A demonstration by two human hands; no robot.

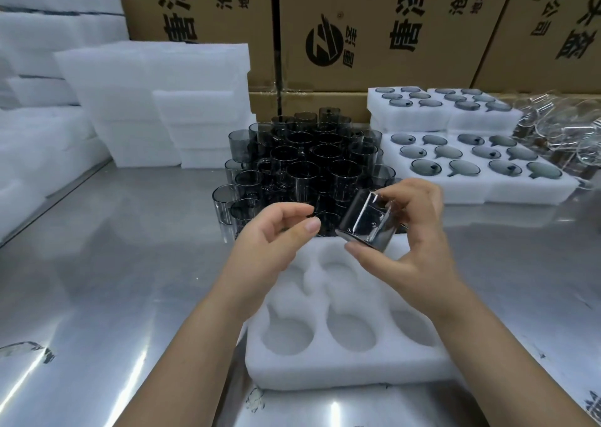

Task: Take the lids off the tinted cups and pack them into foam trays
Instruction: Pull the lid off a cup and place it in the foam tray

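Holding the tinted cup point(367, 223), the right hand point(409, 244) clamps it with the thumb under and the fingers over. Cup is tilted, long axis leaning up and right, just above the far pockets of the empty foam tray point(341, 371). Left hand point(270, 244) sits just left, fingers loosely curled, nothing seen in it. Judged next move: straighten the cup and lower it.

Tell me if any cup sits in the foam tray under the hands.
No: every pocket showing in the foam tray is empty; the right hand holds a cup above it.
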